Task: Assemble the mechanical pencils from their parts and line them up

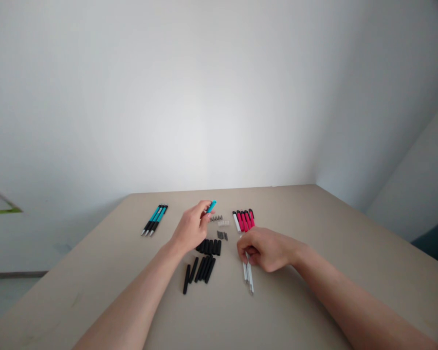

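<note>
My left hand is closed around a turquoise pen barrel, raised above the table with its far end pointing up and right. My right hand has its fingers curled and pinched over white pen refills, which lie with their tips toward me; the grip is partly hidden by the fingers. Just beyond it lie pink pen barrels with black clips and a white barrel. Below my left hand are short black grip sleeves and longer black tubes.
Three assembled turquoise-and-black pens lie at the left. Between my hands are small springs, clear plastic pieces and dark metal pieces in rows. The beige table meets a white wall at the back.
</note>
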`<control>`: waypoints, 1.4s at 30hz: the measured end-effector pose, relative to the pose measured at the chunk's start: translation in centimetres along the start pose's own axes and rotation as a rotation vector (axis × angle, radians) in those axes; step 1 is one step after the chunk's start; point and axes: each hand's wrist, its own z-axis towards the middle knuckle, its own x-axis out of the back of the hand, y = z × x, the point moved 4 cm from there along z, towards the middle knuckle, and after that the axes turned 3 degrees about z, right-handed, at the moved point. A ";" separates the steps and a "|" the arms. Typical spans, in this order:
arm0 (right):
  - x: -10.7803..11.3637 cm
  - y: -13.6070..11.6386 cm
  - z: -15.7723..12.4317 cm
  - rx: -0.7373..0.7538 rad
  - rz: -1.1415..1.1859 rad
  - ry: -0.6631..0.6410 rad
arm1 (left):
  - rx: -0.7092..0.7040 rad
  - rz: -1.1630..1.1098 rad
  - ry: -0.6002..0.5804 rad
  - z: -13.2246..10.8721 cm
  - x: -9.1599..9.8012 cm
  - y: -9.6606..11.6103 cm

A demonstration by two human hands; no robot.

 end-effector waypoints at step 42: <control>3.1 -0.5 -0.2 0.004 0.029 0.793 | -0.039 0.000 -0.081 -0.1 -0.4 0.5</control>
